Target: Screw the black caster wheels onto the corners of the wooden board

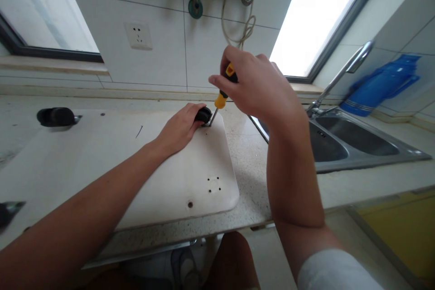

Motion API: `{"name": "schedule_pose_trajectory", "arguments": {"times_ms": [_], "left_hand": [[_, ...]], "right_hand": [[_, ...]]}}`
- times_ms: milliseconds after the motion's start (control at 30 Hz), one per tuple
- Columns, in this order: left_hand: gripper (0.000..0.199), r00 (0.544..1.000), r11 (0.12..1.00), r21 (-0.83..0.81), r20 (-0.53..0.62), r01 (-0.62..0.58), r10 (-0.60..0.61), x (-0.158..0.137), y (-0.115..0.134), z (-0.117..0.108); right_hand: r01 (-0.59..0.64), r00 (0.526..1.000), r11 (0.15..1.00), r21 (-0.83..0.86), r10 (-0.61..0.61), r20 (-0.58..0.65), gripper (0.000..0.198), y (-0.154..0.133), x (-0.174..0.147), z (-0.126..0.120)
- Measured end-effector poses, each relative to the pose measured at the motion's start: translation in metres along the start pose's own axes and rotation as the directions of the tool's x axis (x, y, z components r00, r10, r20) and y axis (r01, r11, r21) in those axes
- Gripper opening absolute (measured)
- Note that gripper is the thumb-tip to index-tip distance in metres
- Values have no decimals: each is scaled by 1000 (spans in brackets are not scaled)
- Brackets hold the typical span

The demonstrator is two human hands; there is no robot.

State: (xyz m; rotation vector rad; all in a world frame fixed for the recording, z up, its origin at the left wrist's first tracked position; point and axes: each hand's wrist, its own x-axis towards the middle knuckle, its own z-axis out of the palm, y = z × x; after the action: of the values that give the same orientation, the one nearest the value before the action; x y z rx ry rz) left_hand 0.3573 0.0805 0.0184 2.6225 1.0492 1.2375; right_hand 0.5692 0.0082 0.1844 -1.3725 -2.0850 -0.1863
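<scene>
My right hand (253,81) is closed around the yellow and black handle of a screwdriver (220,99). The screwdriver leans, its tip down at the metal plate of a black caster wheel (204,115). My left hand (181,129) grips that caster from the left, fingers over its top. Beneath both hands lies a white board (176,176) with rounded corners. Close to its near right corner are several small screw holes (214,184) and a larger hole (190,204). Whether the tip sits in a screw is too small to tell.
A second caster (56,117) stands at the board's far left, and part of another (10,213) shows at the left edge. The board rests on a speckled countertop (251,181). To the right are a steel sink (360,163), a faucet (340,77) and a blue jug (384,84).
</scene>
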Motion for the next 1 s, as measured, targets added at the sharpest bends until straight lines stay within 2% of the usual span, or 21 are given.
{"name": "schedule_pose_trajectory", "arguments": {"times_ms": [67,133,200,267,333,400,467,533,667,800,867,900,967,1000], "left_hand": [[43,1000,1000,22,-2,5,-5,0,1,0],[43,1000,999,36,1,10,-10,0,2,0],[43,1000,999,36,5,15,-15,-1,2,0],[45,1000,1000,26,1,13,-13,-1,1,0],[47,1000,1000,19,-6,6,-6,-1,-1,1],[47,1000,1000,21,-11,9,-9,-2,-2,2],[45,1000,1000,21,-15,19,-19,-2,-3,2],[43,1000,1000,9,-19,17,-17,-2,-3,2],[41,1000,1000,4,-14,13,-12,-2,0,2],[41,999,998,22,9,52,-52,-1,3,0],[41,997,996,31,19,79,-80,-1,4,-1],[41,995,995,34,22,95,-96,0,4,-2],[41,992,992,25,28,125,-126,0,2,-2],[42,990,990,13,32,137,-138,0,1,-3]], "right_hand": [[-69,994,997,-19,67,-84,24,4,1,1],[-33,999,999,29,34,-18,20,7,1,-1],[51,993,994,98,-61,100,26,8,0,-5],[85,989,991,99,-96,115,30,4,1,-3],[41,999,999,29,-41,0,26,-2,5,7],[-31,992,999,-34,26,-126,35,-9,11,20],[-64,981,996,-62,51,-189,43,-14,15,29],[-86,968,993,-75,66,-241,46,-15,15,27],[-158,889,983,-95,100,-446,44,-17,5,0],[-198,840,972,-123,103,-533,46,-22,-4,-24],[-143,812,982,-126,44,-582,43,-23,-7,-29],[-82,783,990,-117,-9,-622,42,-21,-10,-29],[56,698,997,-45,-71,-712,41,-13,-22,-22],[120,650,992,28,-57,-757,39,-7,-32,-14]]}}
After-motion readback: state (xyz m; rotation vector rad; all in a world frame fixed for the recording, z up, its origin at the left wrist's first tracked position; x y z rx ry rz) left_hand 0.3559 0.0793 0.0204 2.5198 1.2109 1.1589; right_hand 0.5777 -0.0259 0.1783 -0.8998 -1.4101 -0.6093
